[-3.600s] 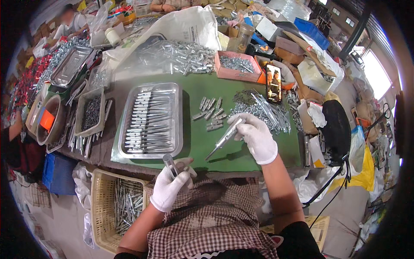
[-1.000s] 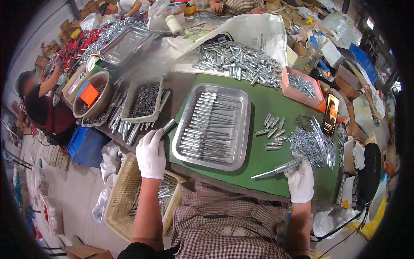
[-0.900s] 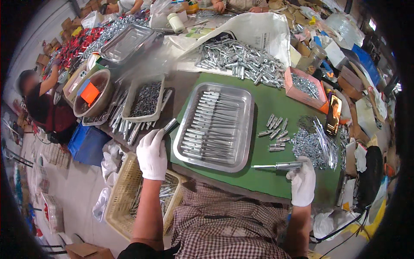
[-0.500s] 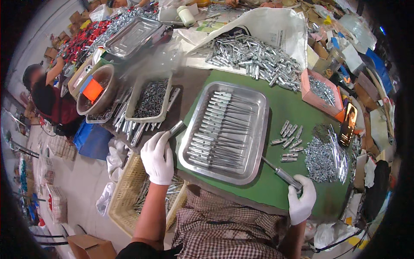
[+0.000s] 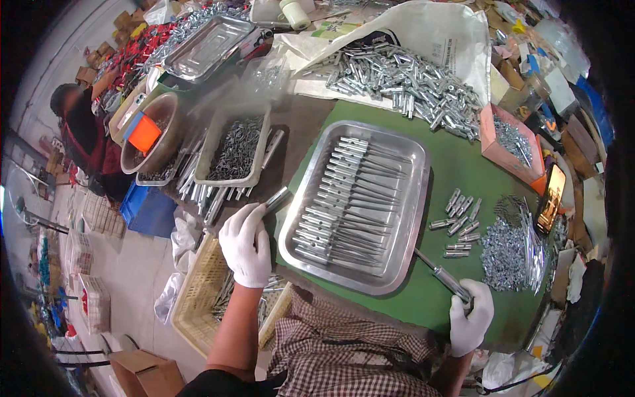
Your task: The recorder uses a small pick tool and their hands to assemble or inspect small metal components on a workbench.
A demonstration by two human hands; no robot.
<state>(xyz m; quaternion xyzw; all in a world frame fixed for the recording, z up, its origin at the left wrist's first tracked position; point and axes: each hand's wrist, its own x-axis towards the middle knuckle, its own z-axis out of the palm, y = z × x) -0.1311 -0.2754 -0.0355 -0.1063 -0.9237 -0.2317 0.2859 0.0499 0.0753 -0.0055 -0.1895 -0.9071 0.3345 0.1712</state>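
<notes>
My left hand [image 5: 246, 245], in a white glove, closes its fingers on a short shiny metal tube [image 5: 276, 199] left of the tray. In my right hand [image 5: 472, 317], also gloved, is the end of a thick metal handle [image 5: 452, 283] with a thin rod pointing up and left beside the tray's lower right corner. Between the hands lies a steel tray [image 5: 418, 198]. Inside it a column of similar handled rods [image 5: 350, 198] lies side by side, handles left and thin rods right.
Right of the tray lie several short metal tubes [image 5: 456, 207], a pile of small metal parts [image 5: 504, 255] and thin rods [image 5: 533, 248]. A pink box [image 5: 489, 142], a phone [image 5: 551, 198] and a heap of tubes [image 5: 403, 76] stand farther out. A yellow basket [image 5: 192, 301] sits lower left.
The whole view has shifted slightly, with the table sitting a little farther right. Both hands keep their holds with little movement. The person at the far left has changed posture.
</notes>
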